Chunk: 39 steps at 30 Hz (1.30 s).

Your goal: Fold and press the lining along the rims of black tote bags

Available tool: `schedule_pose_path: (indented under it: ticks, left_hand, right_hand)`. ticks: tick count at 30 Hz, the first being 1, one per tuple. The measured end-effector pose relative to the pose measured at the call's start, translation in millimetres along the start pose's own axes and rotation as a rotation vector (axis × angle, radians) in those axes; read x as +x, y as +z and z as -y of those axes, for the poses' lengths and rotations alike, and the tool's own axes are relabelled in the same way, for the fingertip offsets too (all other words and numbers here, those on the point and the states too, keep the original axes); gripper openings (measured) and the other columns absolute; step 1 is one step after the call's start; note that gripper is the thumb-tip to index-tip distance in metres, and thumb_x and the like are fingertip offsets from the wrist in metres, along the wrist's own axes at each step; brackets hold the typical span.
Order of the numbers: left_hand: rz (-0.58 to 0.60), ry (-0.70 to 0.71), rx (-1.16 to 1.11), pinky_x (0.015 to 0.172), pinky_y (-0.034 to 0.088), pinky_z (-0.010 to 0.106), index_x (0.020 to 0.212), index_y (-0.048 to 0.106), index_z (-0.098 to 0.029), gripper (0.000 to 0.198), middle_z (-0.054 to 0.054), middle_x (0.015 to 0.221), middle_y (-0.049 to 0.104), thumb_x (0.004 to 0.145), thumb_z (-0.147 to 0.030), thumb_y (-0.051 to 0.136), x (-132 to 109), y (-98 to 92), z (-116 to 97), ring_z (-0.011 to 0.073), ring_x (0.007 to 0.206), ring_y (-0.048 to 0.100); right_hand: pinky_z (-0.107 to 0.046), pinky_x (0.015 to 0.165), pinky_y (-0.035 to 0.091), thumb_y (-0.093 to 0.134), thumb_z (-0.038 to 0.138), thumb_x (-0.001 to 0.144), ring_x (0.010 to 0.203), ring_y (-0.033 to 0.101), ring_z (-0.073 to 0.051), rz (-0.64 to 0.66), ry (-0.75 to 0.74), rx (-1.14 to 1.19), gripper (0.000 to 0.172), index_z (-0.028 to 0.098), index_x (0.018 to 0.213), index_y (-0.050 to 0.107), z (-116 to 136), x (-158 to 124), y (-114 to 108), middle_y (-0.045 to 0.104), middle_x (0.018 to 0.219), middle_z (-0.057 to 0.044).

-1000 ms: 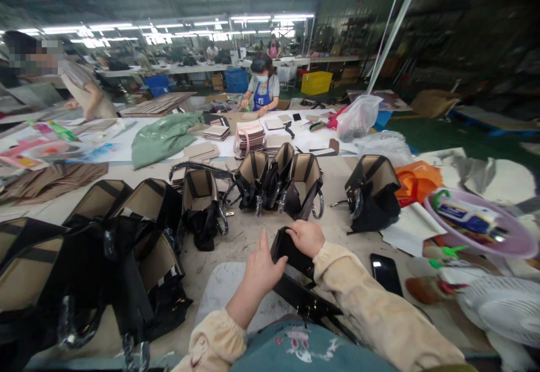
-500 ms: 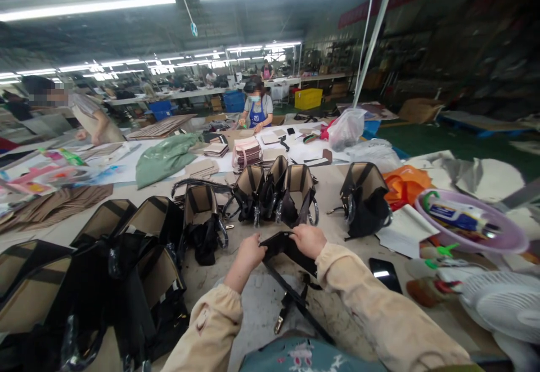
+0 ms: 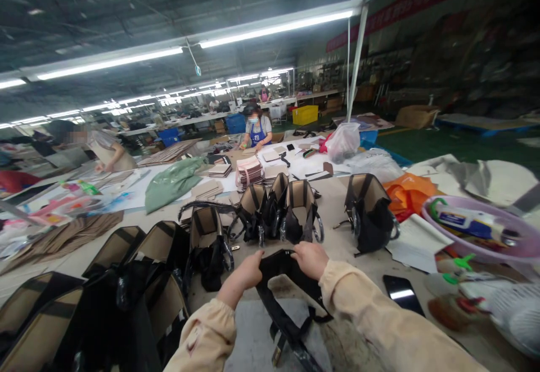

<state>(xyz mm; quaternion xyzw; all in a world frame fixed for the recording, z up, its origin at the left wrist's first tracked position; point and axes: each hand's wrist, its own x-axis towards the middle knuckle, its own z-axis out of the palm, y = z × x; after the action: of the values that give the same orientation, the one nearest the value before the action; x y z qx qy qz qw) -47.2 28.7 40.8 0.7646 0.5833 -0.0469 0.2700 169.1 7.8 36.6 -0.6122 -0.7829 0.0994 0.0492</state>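
Observation:
My left hand (image 3: pixel 248 272) and my right hand (image 3: pixel 311 259) are both closed on a black bag strip (image 3: pixel 276 260), one at each end of its upper stretch. The strip bends between them, and its lower lengths hang towards the table. Below, a black strap with a metal clasp (image 3: pixel 277 355) lies over a grey worn patch (image 3: pixel 244 327) of the tabletop. Just beyond my hands stand several half-made black bags with tan insides, among them an open bag (image 3: pixel 300 209) and another open bag (image 3: pixel 366 214) further right. My fingertips are partly hidden by the strip.
More black bags (image 3: pixel 160 248) crowd the left side. To the right lie a phone (image 3: pixel 403 295), white sheets (image 3: pixel 422 242), a purple basin (image 3: pixel 518 248) and a white fan (image 3: pixel 514 313). A green cloth (image 3: pixel 172 183) and stacked panels (image 3: pixel 250 170) are further back. Co-workers (image 3: pixel 258 130) stand across the table.
The black strip has opened into a wider loop between my hands, its left length swinging down. My view has tilted up slightly, so everything sits lower. Both hands keep their hold.

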Motion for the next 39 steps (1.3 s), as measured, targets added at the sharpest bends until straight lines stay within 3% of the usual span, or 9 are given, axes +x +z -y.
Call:
schedule_pose_path:
  ticks: [4, 8, 12, 16, 20, 24, 30, 39]
  left_hand:
    - [0.059, 0.079, 0.066, 0.096, 0.041, 0.028, 0.134, 0.040, -0.016, 0.073, 0.015, 0.124, 0.059, 0.064, 0.002, 0.052, 4.7, -15.4, 21.8, 0.0234, 0.117, 0.053]
    - [0.105, 0.111, 0.092, 0.087, 0.045, 0.030, 0.124, 0.049, -0.019, 0.066, 0.012, 0.111, 0.065, 0.062, 0.000, 0.055, 9.7, -7.2, 33.2, 0.0255, 0.105, 0.060]
    - [0.038, 0.115, 0.059, 0.080, 0.046, 0.028, 0.111, 0.054, -0.021, 0.047, 0.007, 0.095, 0.068, 0.067, -0.004, 0.052, 8.2, 6.4, 37.0, 0.0227, 0.093, 0.064]
    - [-0.057, 0.078, 0.014, 0.076, 0.045, 0.024, 0.105, 0.053, -0.020, 0.036, 0.005, 0.093, 0.067, 0.071, -0.008, 0.052, 2.4, 20.5, 35.3, 0.0187, 0.091, 0.063]
    - [-0.125, 0.053, 0.015, 0.076, 0.045, 0.026, 0.100, 0.057, -0.020, 0.024, 0.005, 0.093, 0.068, 0.076, -0.022, 0.056, -1.8, 32.4, 30.9, 0.0194, 0.089, 0.063]
    - [-0.146, 0.050, 0.066, 0.072, 0.045, 0.027, 0.095, 0.061, -0.020, 0.019, 0.006, 0.088, 0.069, 0.077, -0.021, 0.055, -7.4, 34.8, 30.1, 0.0208, 0.085, 0.064]
    - [-0.137, 0.088, 0.172, 0.071, 0.045, 0.029, 0.088, 0.063, -0.020, 0.016, 0.008, 0.088, 0.070, 0.073, -0.020, 0.058, -42.6, 39.1, 25.4, 0.0242, 0.086, 0.065]
    - [-0.178, 0.138, 0.284, 0.075, 0.046, 0.032, 0.092, 0.062, -0.021, 0.020, 0.010, 0.091, 0.070, 0.072, -0.022, 0.059, -109.8, 78.1, 17.2, 0.0270, 0.089, 0.064]
  right_hand:
    - [-0.028, 0.076, 0.043, 0.041, 0.033, 0.089, 0.089, 0.063, -0.020, 0.005, -0.060, 0.036, 0.030, 0.018, 0.088, 0.067, 10.6, 0.7, 8.2, 0.068, 0.093, -0.010]
    - [-0.030, 0.074, 0.044, 0.042, 0.032, 0.089, 0.087, 0.063, -0.022, 0.034, -0.039, 0.055, 0.030, 0.017, 0.085, 0.067, 15.1, 4.2, 23.4, 0.069, 0.090, -0.011]
    - [-0.030, 0.074, 0.043, 0.039, 0.035, 0.090, 0.088, 0.063, -0.021, 0.033, -0.022, 0.050, 0.033, 0.018, 0.086, 0.067, 15.8, 5.2, 31.9, 0.068, 0.091, -0.010]
    - [-0.030, 0.074, 0.043, 0.039, 0.035, 0.090, 0.088, 0.063, -0.021, 0.024, -0.021, 0.036, 0.032, 0.019, 0.085, 0.066, 14.5, 3.5, 34.9, 0.068, 0.091, -0.010]
    - [-0.030, 0.072, 0.042, 0.039, 0.035, 0.090, 0.087, 0.063, -0.022, -0.004, -0.017, 0.014, 0.032, 0.019, 0.084, 0.066, 11.9, -0.5, 37.2, 0.068, 0.090, -0.010]
    - [-0.030, 0.071, 0.042, 0.039, 0.036, 0.090, 0.085, 0.063, -0.021, -0.029, -0.042, -0.010, 0.032, 0.019, 0.083, 0.066, 12.7, -8.3, 38.7, 0.068, 0.088, -0.009]
    - [-0.030, 0.072, 0.042, 0.040, 0.035, 0.089, 0.085, 0.063, -0.022, -0.060, -0.093, -0.047, 0.032, 0.019, 0.080, 0.067, 23.8, -37.8, 38.4, 0.069, 0.086, -0.009]
    - [-0.030, 0.072, 0.041, 0.040, 0.038, 0.089, 0.082, 0.063, -0.022, -0.086, -0.093, -0.069, 0.033, 0.020, 0.081, 0.067, 46.7, -113.3, 49.5, 0.069, 0.086, -0.009]
